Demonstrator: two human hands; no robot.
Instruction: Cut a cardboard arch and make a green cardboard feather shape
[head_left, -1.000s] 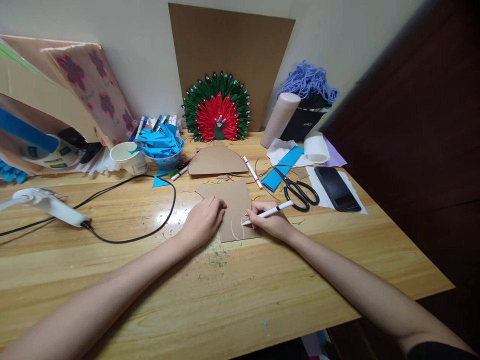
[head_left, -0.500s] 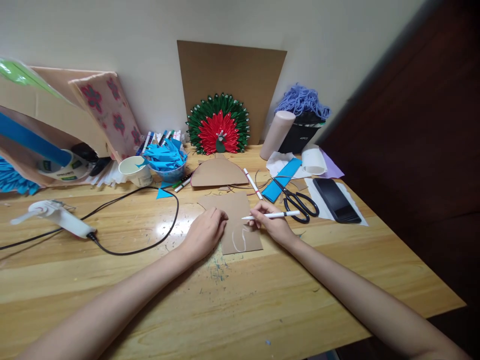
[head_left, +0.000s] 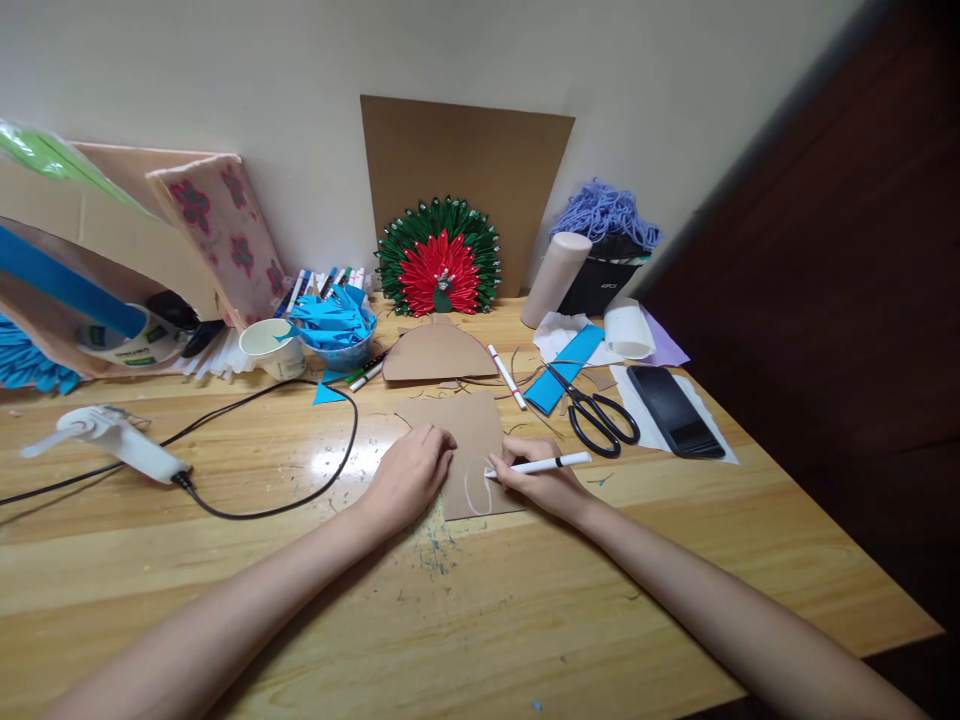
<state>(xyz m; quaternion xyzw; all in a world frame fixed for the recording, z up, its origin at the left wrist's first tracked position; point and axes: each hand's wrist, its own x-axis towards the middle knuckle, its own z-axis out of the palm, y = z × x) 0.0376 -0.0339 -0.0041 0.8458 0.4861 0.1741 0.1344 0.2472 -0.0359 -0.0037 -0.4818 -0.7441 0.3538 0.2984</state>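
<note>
My right hand (head_left: 553, 486) grips a white marker pen (head_left: 551, 463) with a black band, its tip touching a brown cardboard piece (head_left: 472, 425) beside a white curved outline. My left hand (head_left: 411, 472) rests on the left part of the same cardboard with curled fingers, holding it down. Some of its fingertips are hidden beneath the hand. Just beyond lies a half-round piece of cardboard (head_left: 439, 355). To the right of my right hand are black-handled scissors (head_left: 600, 420) and a white-and-red marker (head_left: 507, 376).
At left lies a white glue gun (head_left: 135, 447) with a looping black cord (head_left: 300, 508). A bowl of blue strips (head_left: 334, 330) and a paper cup (head_left: 271, 348) stand behind it. A green-and-red peacock craft (head_left: 439, 260) leans at the back. A phone (head_left: 675, 410) lies at right.
My right hand has brought the marker down and slightly toward me, from above the white outline to its upper right part. My left hand stays on the cardboard. The view has tilted slightly.
</note>
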